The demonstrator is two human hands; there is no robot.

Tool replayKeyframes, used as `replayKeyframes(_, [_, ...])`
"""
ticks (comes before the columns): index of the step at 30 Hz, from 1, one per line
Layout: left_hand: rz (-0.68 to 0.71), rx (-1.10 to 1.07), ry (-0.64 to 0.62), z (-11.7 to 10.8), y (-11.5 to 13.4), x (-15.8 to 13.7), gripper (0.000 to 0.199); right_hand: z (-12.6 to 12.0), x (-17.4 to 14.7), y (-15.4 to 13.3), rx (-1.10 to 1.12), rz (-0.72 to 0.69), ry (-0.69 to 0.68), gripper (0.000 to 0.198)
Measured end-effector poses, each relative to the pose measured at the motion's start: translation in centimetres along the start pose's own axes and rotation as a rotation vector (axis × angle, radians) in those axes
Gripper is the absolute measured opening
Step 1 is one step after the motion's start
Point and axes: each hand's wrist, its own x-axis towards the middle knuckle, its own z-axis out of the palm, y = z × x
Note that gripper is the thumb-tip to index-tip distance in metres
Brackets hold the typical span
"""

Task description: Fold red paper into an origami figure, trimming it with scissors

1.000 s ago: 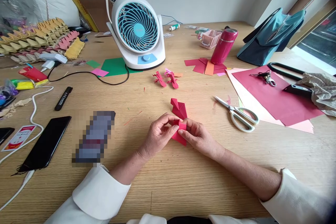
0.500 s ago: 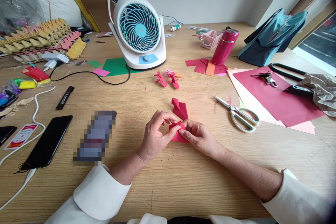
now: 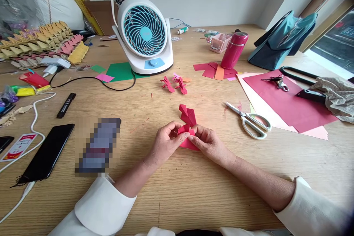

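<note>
Between my two hands is a small piece of red folded paper. My left hand pinches its left side with thumb and fingers, and my right hand pinches its right side. Both thumb tips press close together on the near face, which hides part of the folds. Red paper also shows just below the thumbs; whether it is the same sheet I cannot tell. Right behind my fingers lies another folded red paper piece. Farther back rest red folded paper figures with thin curled ends.
White-handled scissors lie to the right, beside large red and pink sheets. A fan and a red flask stand at the back. Left are a phone, a blurred-out phone-like object and a black marker.
My left fingers have come down and closed onto the paper, and a flap of it now stands up above the thumbs. The whole view has shifted slightly.
</note>
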Motion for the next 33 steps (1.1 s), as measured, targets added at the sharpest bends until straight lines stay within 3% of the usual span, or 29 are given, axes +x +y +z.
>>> replayKeyframes(4, [-0.088,-0.093,0.007,0.3,0.0,-0.2,0.027,0.1,-0.2,0.0,-0.041,-0.019,0.019,0.035])
replayKeyframes(8, [-0.103,0.019,0.031,0.1,0.3,-0.1,0.026,0.3,-0.2,-0.5,0.017,-0.056,0.045,0.032])
replayKeyframes(14, [-0.12,0.194,-0.142,-0.3,0.9,0.1,0.026,0.2,-0.1,-0.4,0.046,-0.077,0.097,0.032])
replayKeyframes(20, [-0.131,-0.032,-0.13,-0.2,0.4,0.1,0.022,0.1,0.0,-0.4,0.053,-0.083,0.167,0.032])
replayKeyframes(26, [-0.302,-0.258,-0.019,0.1,0.1,0.0,0.033,0.2,0.1,-0.2,0.139,-0.087,0.21,0.032])
replayKeyframes(28, [-0.342,-0.299,0.037,0.2,0.2,-0.2,0.039,0.3,0.2,-0.2,0.15,-0.092,0.24,0.033])
replayKeyframes(33, [-0.363,-0.298,0.04,0.7,0.3,-0.6,0.037,0.3,0.1,-0.7,0.128,-0.127,0.286,0.033])
